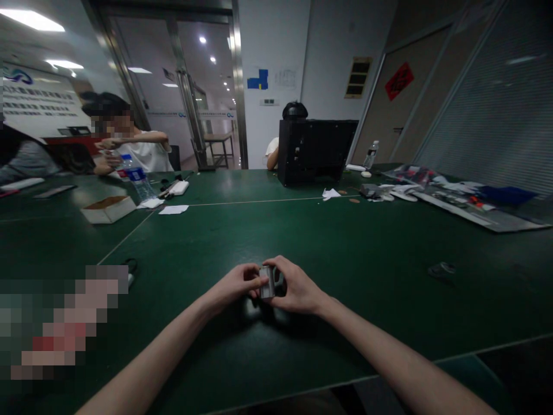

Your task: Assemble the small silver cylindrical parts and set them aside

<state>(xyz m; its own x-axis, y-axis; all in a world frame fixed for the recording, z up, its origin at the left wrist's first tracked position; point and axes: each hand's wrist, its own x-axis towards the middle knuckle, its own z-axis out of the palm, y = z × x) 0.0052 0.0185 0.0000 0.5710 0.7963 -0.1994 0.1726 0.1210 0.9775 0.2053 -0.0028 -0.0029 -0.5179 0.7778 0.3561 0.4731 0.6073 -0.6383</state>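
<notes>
Just above the green table, a small grey, box-shaped piece [266, 288] with a ridged or framed face is held between my two hands; its exact kind cannot be made out. My left hand [237, 283] grips it from the left, the thumb lying across its front. From the right, my right hand [299, 287] curls around it, fingers at the top edge and thumb near the bottom. A dark gap shows between the piece and my right palm. The fingers hide part of its sides.
The green table [207, 236] carries an open white box [110, 210], a water bottle [139, 180], a black cabinet-like case [317, 151], a tray with loose parts [466, 210] and a small dark item [441, 270]. A person [144, 151] sits at far left; another is behind the case.
</notes>
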